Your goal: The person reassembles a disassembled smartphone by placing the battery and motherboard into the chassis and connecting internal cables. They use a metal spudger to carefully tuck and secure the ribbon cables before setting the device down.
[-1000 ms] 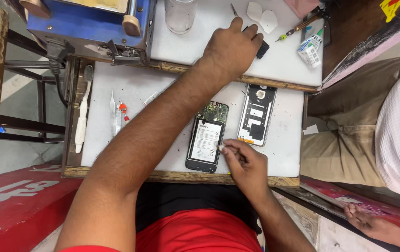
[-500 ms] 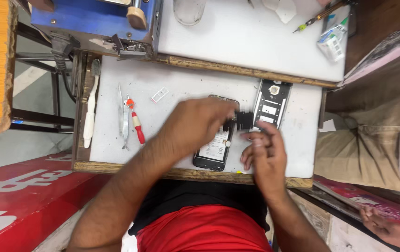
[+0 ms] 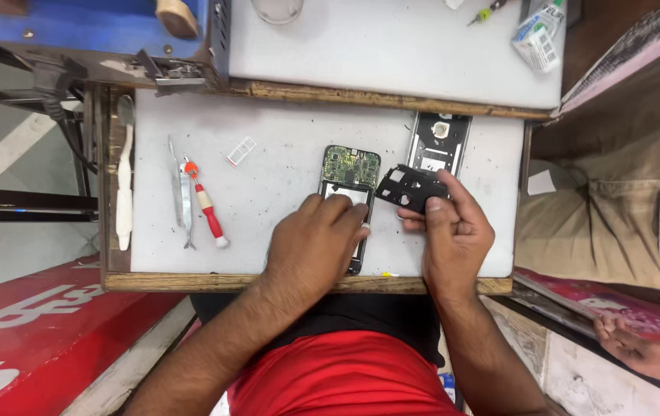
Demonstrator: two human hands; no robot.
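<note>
Fingers of the right hand (image 3: 453,231) pinch a thin black plastic cover (image 3: 411,187) by its edge, light and brittle by the look of it, just right of the opened phone (image 3: 348,185); left hand (image 3: 318,239) lies flat on that phone, pressing it to the counter (image 3: 268,131).

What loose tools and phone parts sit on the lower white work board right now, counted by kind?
Opened phone with green circuit board, under the left hand: 1
Black phone back housing: 1
Black plastic inner cover, in the right hand: 1
Red-handled screwdriver: 1
Metal tweezers: 1
Small white card tray: 1
Total: 6

Left hand (image 3: 316,248) pressing opened phone (image 3: 349,179), right hand (image 3: 453,231) pinching black cover plate (image 3: 411,187)
</note>
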